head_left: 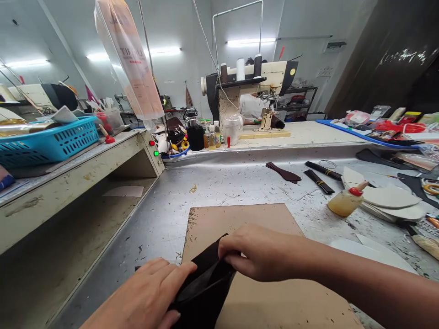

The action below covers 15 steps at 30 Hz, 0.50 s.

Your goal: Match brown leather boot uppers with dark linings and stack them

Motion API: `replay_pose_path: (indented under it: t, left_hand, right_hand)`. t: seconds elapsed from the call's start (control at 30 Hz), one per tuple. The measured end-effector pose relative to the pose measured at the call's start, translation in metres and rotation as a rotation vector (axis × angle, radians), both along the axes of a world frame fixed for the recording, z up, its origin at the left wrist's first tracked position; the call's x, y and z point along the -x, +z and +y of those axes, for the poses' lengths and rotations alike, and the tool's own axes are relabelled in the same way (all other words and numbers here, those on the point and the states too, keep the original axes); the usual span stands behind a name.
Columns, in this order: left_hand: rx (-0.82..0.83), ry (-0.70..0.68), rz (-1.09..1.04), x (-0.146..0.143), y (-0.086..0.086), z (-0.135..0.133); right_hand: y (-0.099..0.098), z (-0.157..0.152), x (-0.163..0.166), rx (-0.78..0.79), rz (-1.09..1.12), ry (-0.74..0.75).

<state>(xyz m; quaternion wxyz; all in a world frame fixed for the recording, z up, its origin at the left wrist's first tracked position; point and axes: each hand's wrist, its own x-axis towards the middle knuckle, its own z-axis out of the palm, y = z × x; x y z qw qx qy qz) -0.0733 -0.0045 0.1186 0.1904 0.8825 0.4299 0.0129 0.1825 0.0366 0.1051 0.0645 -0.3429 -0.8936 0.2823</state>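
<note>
A black, thin piece of material [207,304], folded so that it gapes like a pouch, is at the bottom centre, over a brown board [254,218]. I cannot tell whether it is leather or cloth. My right hand [257,251] pinches its upper corner between thumb and curled fingers. Along its left edge lies my left hand [147,292], fingers on the outer side and thumb near the lower fold, gripping it. Between the hands the two layers stand apart. The lower end of the piece runs out of view.
To the right stand a glue bottle [345,202] with a red cap and stacked white pieces [391,201]. Dark strip bundles [318,182] lie behind. A sewing machine [254,75] stands at the back. At left, a blue basket [68,139] sits on a raised shelf [85,176].
</note>
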Motion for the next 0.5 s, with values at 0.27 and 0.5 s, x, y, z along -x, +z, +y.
replay_pose_path:
  t: [0.27, 0.5]
  left_hand:
    - [0.176, 0.132, 0.307, -0.026, 0.021, 0.005]
    - [0.186, 0.175, 0.277, -0.023, 0.022, 0.001]
  right_hand:
    - [0.004, -0.001, -0.001, -0.015, -0.066, 0.022]
    - [0.012, 0.000, 0.025, -0.104, -0.271, 0.037]
